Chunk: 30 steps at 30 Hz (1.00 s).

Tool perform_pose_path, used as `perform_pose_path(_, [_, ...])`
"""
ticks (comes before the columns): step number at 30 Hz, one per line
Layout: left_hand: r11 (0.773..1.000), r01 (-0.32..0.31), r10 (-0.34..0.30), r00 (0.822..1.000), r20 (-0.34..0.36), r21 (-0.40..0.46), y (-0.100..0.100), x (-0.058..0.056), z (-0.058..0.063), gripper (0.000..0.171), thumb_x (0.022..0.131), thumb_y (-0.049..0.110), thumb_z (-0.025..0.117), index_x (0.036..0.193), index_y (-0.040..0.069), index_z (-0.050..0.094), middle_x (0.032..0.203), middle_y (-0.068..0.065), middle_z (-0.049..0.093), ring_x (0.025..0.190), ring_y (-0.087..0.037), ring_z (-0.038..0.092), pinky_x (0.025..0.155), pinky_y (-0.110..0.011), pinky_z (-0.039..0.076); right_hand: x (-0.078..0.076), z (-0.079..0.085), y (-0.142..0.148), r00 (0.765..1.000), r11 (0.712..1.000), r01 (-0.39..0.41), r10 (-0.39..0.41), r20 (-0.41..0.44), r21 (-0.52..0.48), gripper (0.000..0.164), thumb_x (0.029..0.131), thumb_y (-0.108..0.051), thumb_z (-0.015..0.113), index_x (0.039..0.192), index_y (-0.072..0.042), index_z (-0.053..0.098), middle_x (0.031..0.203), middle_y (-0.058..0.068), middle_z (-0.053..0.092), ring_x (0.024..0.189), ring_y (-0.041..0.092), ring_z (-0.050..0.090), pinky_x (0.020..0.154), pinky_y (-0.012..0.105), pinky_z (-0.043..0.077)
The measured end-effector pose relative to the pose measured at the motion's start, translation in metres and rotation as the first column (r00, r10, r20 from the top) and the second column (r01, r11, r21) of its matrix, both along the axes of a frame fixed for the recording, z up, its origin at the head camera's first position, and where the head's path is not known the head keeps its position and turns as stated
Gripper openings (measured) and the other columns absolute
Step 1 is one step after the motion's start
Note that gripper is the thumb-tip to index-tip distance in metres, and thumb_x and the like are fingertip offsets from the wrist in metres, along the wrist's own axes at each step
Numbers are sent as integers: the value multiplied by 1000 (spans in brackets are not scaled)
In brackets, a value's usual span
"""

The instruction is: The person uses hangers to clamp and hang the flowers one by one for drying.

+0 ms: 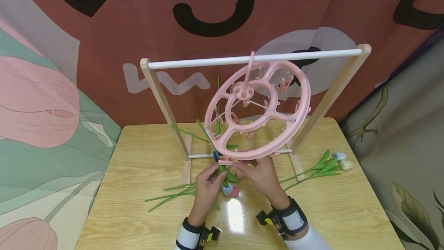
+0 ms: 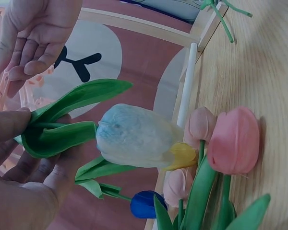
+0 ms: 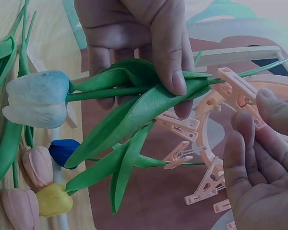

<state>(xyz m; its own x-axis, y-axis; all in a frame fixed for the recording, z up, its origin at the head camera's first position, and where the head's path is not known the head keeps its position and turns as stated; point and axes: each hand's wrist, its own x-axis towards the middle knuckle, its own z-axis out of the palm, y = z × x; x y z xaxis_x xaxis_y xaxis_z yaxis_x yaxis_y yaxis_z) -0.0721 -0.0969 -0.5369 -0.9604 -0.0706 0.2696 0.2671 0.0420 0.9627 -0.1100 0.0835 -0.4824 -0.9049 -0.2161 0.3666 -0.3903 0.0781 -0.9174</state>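
My left hand (image 1: 208,182) pinches the green stem and leaves of an artificial tulip with a pale blue-and-white bloom (image 2: 137,135), which hangs head down. Beside it, my right hand (image 1: 261,174) pinches a pink clothespin (image 3: 237,93) at the near rim of a round pink clip hanger (image 1: 305,88). In the right wrist view the tulip's stem runs at the clothespin's jaws and extends beyond them. Close by, a blue tulip (image 3: 65,153) and a yellow tulip (image 3: 55,200) dangle at other pink clips.
The hanger hooks over the white bar (image 1: 194,62) of a wooden frame (image 1: 163,103) standing on the table (image 1: 138,153). White and pale blue tulips (image 1: 338,163) lie at the right. Loose stems (image 1: 170,200) lie at the left, and a pink tulip (image 2: 234,140) lies near the front.
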Motion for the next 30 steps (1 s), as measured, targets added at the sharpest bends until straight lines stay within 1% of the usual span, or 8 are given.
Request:
perform_pose_path(5, [1000,-7,7,1000,9,-4,2,-1,0,22,91,-6,73,112,-2,75,103,-23,72,97,-13,72,80,-29,65,0,0,0,1000,1000,-1,1,7,0,40,88,0,79,127,-5,68,119,15,73,105,14,72,89,31,63])
perform_pose_path(8, [1000,-6,7,1000,15,-2,2,-1,-1,21,90,-6,73,111,-1,75,101,-17,72,97,-16,72,80,-29,65,1,-1,0,1000,1000,9,-9,25,11,40,88,-1,79,126,-3,68,115,14,74,100,17,71,85,29,62])
perform_pose_path(11, [1000,-7,7,1000,16,-2,2,0,-1,21,90,-7,73,111,-1,75,101,-16,72,97,-19,73,81,-30,65,1,-2,1,999,999,11,-12,49,32,38,87,-2,80,123,-3,69,109,12,74,94,20,69,82,28,61])
perform_pose_path(14, [1000,-7,7,1000,3,-15,2,0,-1,21,90,-7,73,111,-3,75,102,-17,73,98,-17,73,80,-30,65,2,-3,1,997,998,-4,-1,76,65,39,88,-6,81,125,-3,69,104,7,73,89,18,68,79,29,62])
perform_pose_path(19, [1000,4,-4,1000,-18,-21,0,1,-3,22,92,-4,72,114,-5,73,106,-22,72,99,-14,72,80,-29,65,10,-5,4,994,986,-26,7,112,167,51,89,-13,81,137,-12,62,101,5,72,90,14,68,80,32,62])
perform_pose_path(22, [1000,6,-6,1000,-15,-7,-3,3,-5,22,93,-3,72,115,-6,71,107,-24,72,98,-13,72,80,-29,65,13,-11,8,994,975,-35,12,108,219,47,91,-14,80,134,-16,62,105,4,72,93,15,69,83,33,62])
perform_pose_path(26, [1000,-5,5,1000,-21,10,-7,5,-5,22,93,-6,71,115,-10,70,107,-29,70,95,-11,71,79,-26,65,15,-19,15,993,969,-40,13,114,244,37,92,-16,79,125,-18,65,111,0,72,94,13,69,84,30,62])
perform_pose_path(30, [999,-31,32,999,-18,24,-13,5,-5,23,93,-6,70,116,-12,68,106,-29,70,96,-9,71,79,-22,64,15,-25,22,992,969,-42,12,122,243,33,94,-16,76,126,-16,66,116,4,73,97,11,67,84,28,61])
